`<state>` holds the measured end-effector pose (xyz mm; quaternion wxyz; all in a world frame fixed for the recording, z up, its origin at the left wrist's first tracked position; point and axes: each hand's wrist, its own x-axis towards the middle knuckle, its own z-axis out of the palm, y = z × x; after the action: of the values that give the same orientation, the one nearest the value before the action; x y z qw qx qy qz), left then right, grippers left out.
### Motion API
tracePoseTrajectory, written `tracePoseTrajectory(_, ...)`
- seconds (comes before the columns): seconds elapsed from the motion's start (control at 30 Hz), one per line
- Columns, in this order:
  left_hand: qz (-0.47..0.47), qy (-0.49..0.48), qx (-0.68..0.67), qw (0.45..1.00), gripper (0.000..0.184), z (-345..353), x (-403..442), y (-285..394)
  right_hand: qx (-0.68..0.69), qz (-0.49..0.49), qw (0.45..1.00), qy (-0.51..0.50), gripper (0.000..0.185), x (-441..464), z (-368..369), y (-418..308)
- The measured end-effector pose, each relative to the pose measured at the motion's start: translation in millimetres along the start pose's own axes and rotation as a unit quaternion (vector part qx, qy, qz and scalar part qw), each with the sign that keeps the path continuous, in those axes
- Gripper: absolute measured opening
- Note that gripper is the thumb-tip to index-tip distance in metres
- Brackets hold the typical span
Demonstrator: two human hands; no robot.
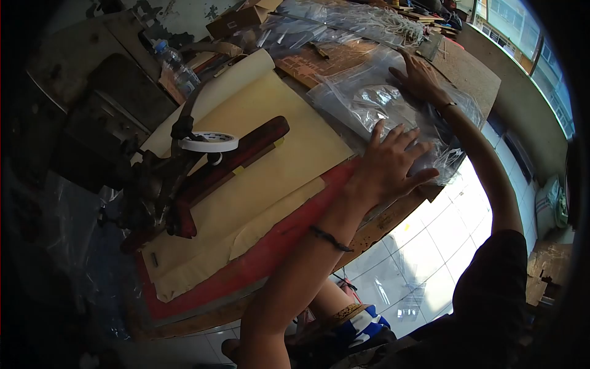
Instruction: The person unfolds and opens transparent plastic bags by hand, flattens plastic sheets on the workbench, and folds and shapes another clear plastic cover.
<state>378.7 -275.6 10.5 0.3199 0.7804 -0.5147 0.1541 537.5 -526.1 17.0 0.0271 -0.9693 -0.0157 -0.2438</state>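
My left hand (393, 161) has its fingers spread over the near edge of a clear plastic sheet (381, 98) on the worktable; whether it presses on the plastic is hard to tell. Farther back, my right hand (421, 80) lies with fingers stretched out across the same plastic, near its far side. The plastic is wrinkled and shiny. Beside my left forearm, cream paper (289, 132) covers part of a red surface (264, 261).
On the left stands a dark metal machine (150, 184) with a long arm (246, 147) reaching over the paper. A white tape roll (210, 142) sits on it. Behind are a plastic bottle (175, 64), a cutter (319, 51), a cardboard box (239, 18) and a string bundle (399, 27).
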Motion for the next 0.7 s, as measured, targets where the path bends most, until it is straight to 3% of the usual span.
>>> tracePoseTrajectory(0.03,-0.011,0.014,0.020,1.000,0.061,0.4,1.0,-0.5,0.012,0.043,0.999,0.012,0.071,-1.0,-2.3,0.1)
tracePoseTrajectory(0.13,-0.046,0.041,0.099,0.993,0.054,-5.1,1.0,-3.4,-0.024,0.009,0.992,0.125,0.062,-2.8,-2.2,2.3)
tracePoseTrajectory(0.17,-0.087,0.097,0.102,0.986,0.056,-7.6,1.7,-5.0,-0.026,-0.008,0.987,0.161,0.057,-3.7,-4.1,4.2)
tracePoseTrajectory(0.27,-0.220,0.241,0.068,0.943,0.068,-4.6,4.4,-11.6,0.162,-0.023,0.974,0.159,0.043,4.9,-1.9,15.3)
tracePoseTrajectory(0.33,-0.318,0.311,0.000,0.896,0.083,4.0,3.1,-22.8,0.201,-0.021,0.959,0.201,0.039,2.6,-10.9,8.4)
tracePoseTrajectory(0.4,-0.301,0.286,-0.038,0.909,0.090,3.4,1.0,-31.7,0.232,0.018,0.952,0.200,0.039,4.5,-20.1,8.2)
tracePoseTrajectory(0.5,-0.291,0.249,-0.088,0.920,0.092,-0.7,0.3,-35.7,0.236,-0.011,0.926,0.293,0.039,7.1,-21.6,14.4)
tracePoseTrajectory(0.6,-0.271,0.222,-0.105,0.931,0.086,-4.8,0.3,-34.7,0.289,0.080,0.945,0.132,0.039,17.0,-27.7,31.8)
tracePoseTrajectory(0.7,-0.270,0.162,-0.089,0.945,0.082,-4.4,4.3,-36.1,0.293,-0.015,0.943,0.157,0.040,31.1,-23.5,55.5)
